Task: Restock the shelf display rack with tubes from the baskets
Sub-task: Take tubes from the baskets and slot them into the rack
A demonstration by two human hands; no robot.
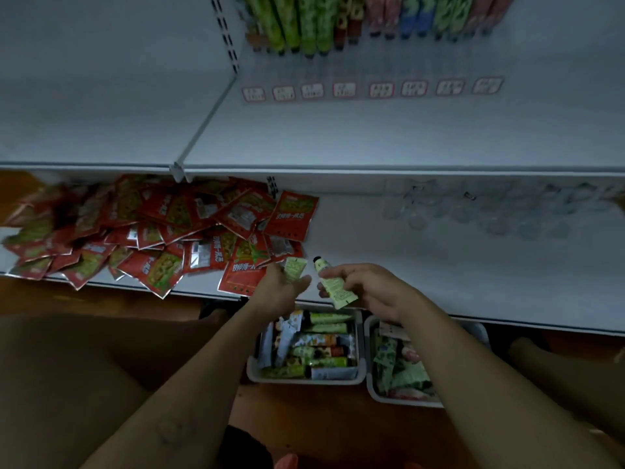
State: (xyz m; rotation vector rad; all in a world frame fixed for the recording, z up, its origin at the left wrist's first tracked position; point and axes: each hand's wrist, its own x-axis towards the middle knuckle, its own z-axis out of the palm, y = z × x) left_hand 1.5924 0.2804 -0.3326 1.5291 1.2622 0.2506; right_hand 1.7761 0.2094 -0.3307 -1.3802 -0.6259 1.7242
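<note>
A pale green tube, its black cap pointing far, is pinched in the right hand. Just left, the left hand grips a second tube, flat crimped end up. Near, on the floor, the left basket holds green and white tubes lying sideways; the right basket touches it. Far away, the display rack carries rows of green, pink and blue tubes.

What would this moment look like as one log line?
left hand: grips pale green tube | right hand: grips black-capped green tube | below: baskets of tubes
</note>
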